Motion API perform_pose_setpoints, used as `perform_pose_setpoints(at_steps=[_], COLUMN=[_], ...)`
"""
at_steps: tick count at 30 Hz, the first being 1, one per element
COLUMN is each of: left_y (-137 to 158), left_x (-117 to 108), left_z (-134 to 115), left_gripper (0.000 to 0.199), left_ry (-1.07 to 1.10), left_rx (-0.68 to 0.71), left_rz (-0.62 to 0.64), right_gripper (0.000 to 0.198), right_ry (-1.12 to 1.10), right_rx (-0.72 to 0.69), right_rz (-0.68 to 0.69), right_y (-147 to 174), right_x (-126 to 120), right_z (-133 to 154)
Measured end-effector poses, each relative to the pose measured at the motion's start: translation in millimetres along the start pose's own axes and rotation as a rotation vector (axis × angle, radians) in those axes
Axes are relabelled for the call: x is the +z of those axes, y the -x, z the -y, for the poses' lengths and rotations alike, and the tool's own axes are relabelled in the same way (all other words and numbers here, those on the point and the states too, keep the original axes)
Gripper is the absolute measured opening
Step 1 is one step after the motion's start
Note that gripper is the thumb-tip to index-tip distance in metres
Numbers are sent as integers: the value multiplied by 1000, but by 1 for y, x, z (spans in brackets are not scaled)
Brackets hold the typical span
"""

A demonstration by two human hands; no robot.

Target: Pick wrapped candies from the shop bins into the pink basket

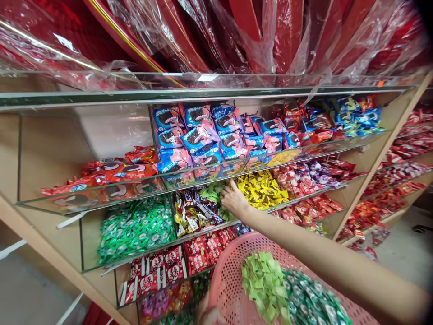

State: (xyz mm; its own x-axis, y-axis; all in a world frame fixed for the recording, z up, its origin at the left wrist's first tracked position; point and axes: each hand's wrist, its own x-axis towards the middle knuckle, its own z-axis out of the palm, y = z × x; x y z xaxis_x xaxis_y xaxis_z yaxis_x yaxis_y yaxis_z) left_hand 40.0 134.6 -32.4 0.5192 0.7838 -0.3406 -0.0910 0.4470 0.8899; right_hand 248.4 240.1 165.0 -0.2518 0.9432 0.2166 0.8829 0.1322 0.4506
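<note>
Two hands at the candy shelf (203, 231): your right reaches in, your left carries the basket.

Your right hand (234, 201) has its fingers bent together over the light green candies (210, 193), though you cannot tell whether any are pinched; that loose heap lies just left of and under your fingers, back from the shelf's front edge, between the chocolate bars (211, 213) and the yellow candies (262, 189), with no clear long axis. Your left hand (214, 317), farther from the heap, grips the pink basket (220, 275), which sits below your right forearm near that front edge and holds light green packets (264, 282) beside dark green ones (313, 298).
</note>
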Motion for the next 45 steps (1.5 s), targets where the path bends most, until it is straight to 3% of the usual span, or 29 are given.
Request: perform_pose_setpoints(at_steps=[10, 19, 26, 33, 39, 45], left_y=[-1, -2, -2, -7, -8, -3], left_x=[2, 3, 2, 0, -1, 2], left_z=[1, 2, 2, 5, 5, 5], left_gripper=[37, 34, 37, 41, 42, 35], left_ry=[71, 99, 97, 77, 67, 60], left_rx=[10, 9, 7, 6, 4, -8], left_rz=[6, 10, 9, 6, 0, -9], right_gripper=[27, 28, 33, 33, 33, 30], right_ry=[-123, -236, -594, -873, -921, -980], right_rx=[-108, -108, -92, 9, 96, 84], right_rz=[166, 24, -142, -129, -172, -240], right_y=[5, 4, 11, 16, 23, 27], right_x=[-27, -26, -26, -4, 1, -4], right_z=[-20, -27, -34, -29, -29, -27])
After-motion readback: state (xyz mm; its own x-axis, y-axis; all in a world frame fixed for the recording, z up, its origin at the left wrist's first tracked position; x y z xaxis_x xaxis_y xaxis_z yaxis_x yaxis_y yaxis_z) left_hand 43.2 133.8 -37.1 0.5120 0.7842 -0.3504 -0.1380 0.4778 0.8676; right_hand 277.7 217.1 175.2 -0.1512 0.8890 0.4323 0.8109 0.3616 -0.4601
